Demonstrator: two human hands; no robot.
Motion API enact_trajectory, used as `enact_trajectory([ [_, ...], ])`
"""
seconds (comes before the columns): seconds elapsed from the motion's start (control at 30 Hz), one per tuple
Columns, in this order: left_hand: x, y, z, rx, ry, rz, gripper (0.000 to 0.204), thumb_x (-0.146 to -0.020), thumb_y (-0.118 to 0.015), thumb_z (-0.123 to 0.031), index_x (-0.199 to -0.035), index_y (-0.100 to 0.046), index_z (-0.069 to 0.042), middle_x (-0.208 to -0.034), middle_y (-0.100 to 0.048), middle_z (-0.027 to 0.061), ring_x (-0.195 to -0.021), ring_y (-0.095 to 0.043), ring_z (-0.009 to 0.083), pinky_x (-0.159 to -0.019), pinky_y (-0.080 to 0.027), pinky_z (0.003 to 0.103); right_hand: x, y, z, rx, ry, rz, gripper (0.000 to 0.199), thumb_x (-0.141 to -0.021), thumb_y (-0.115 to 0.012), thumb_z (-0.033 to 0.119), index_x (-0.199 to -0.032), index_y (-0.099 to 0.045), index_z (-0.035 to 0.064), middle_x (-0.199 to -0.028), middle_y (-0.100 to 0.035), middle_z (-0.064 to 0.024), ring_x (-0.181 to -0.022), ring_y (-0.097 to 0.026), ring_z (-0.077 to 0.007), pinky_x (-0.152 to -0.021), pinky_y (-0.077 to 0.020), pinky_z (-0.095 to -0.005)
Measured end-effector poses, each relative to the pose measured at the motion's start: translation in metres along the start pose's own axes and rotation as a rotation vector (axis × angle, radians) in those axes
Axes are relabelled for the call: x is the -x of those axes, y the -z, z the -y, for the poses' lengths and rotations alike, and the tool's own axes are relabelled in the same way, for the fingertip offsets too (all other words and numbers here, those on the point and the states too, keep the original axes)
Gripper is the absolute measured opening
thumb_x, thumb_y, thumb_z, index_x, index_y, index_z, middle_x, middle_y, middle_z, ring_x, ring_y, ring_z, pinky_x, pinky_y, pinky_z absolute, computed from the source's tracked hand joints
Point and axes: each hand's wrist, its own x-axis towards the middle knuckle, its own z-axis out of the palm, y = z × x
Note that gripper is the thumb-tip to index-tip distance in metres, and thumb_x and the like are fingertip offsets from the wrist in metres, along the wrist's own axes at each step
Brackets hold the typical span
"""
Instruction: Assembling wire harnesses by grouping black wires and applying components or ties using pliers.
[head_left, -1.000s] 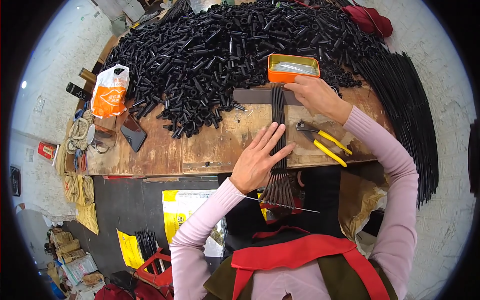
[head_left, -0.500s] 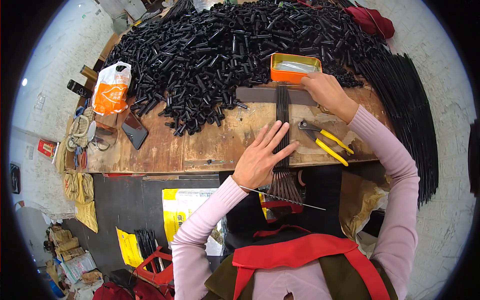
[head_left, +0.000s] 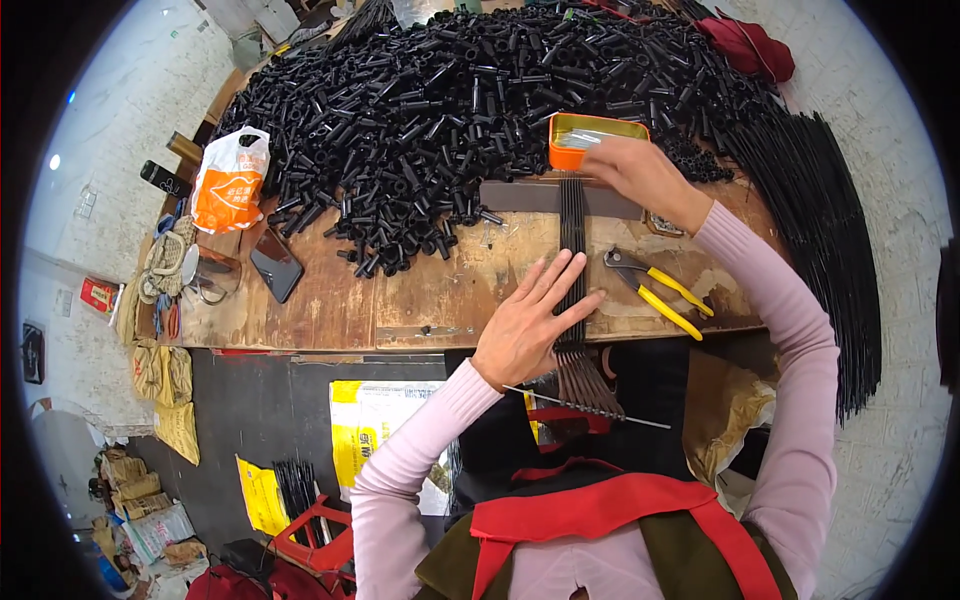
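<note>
My left hand (head_left: 525,325) lies with fingers spread on a row of thin dark metal ribs (head_left: 571,215), pressing them against the wooden bench. Their near ends fan out past the bench edge, threaded on a thin metal rod (head_left: 640,422). My right hand (head_left: 640,178) is closed, its fingers together in front of an orange tin (head_left: 566,158) holding thin, pale wire-like pieces (head_left: 585,138). Its fingertips are near the far ends of the ribs; what they hold, if anything, is too small to make out. Yellow-handled cutting pliers (head_left: 660,295) lie right of the ribs.
Black tubular parts (head_left: 420,110) are heaped across the back of the bench (head_left: 330,315). Long black rods (head_left: 815,240) hang over its right side. A flat grey-brown strip (head_left: 520,197) lies under the ribs. A phone (head_left: 275,263) and plastic bag (head_left: 230,185) are at left.
My right hand has shifted left across the front of the tin, uncovering a small container by the wrist. My left hand stays on the ribs. The whole view has shifted slightly.
</note>
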Motion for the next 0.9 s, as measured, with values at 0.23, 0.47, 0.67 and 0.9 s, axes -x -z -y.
enact_trajectory([
  [0.23,-0.002,-0.003,-0.005,0.091,0.026,-0.044,0.069,-0.072,-0.056,0.004,-0.136,-0.052,-0.019,-0.151,-0.035,0.0159,-0.142,-0.031,0.0332,-0.116,-0.028,0.046,-0.038,-0.005,-0.07,0.236,-0.205,0.209,0.015,-0.076,-0.062,0.007,-0.085,-0.07,-0.0019,-0.081,-0.067,-0.0249,-0.079,-0.066,-0.0412,-0.071,-0.0542,-0.0444],
  [0.47,0.001,-0.001,-0.005,0.088,0.004,-0.059,0.07,-0.07,-0.058,0.005,-0.136,-0.053,-0.019,-0.151,-0.036,0.0142,-0.141,-0.033,0.0328,-0.115,-0.03,0.045,-0.044,0.0,-0.074,0.103,-0.247,0.273,0.016,-0.072,-0.066,0.006,-0.084,-0.07,-0.0037,-0.083,-0.067,-0.0265,-0.08,-0.068,-0.0408,-0.073,-0.0545,-0.0434],
  [0.67,0.002,-0.008,-0.001,0.057,-0.025,-0.082,0.069,-0.07,-0.06,0.004,-0.135,-0.053,-0.018,-0.15,-0.037,0.014,-0.141,-0.034,0.0334,-0.115,-0.03,0.045,-0.047,0.01,-0.073,0.138,-0.245,0.283,0.016,-0.073,-0.068,0.009,-0.083,-0.07,-0.0022,-0.081,-0.068,-0.0222,-0.078,-0.068,-0.036,-0.072,-0.0538,-0.0406],
  [0.9,0.004,-0.009,0.0,0.033,-0.066,-0.088,0.067,-0.068,-0.061,-0.002,-0.133,-0.053,-0.013,-0.149,-0.036,0.0185,-0.14,-0.032,0.0363,-0.117,-0.028,0.046,-0.041,0.005,-0.068,0.148,-0.243,0.224,0.017,-0.074,-0.069,0.012,-0.084,-0.07,-0.0019,-0.08,-0.07,-0.0188,-0.077,-0.069,-0.033,-0.073,-0.0537,-0.0401],
])
